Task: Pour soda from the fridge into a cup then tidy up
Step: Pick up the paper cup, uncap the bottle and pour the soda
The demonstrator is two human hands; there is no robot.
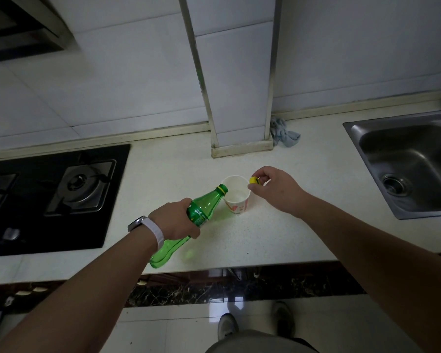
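A green soda bottle (206, 205) is tilted with its open neck over the rim of a white paper cup (236, 196) standing on the counter. My left hand (175, 220) grips the bottle around its label, with a white-strapped watch on the wrist. My right hand (273, 188) is just right of the cup and pinches the yellow bottle cap (253, 180) between thumb and fingers, close to the cup's rim. The cup's inside looks pale; I cannot tell how much liquid it holds.
A black gas hob (61, 194) fills the counter's left side. A steel sink (407, 159) sits at the right. A grey cloth (283, 133) lies by the tiled pillar (239, 138) behind the cup. The counter's front edge (239, 264) runs below my arms.
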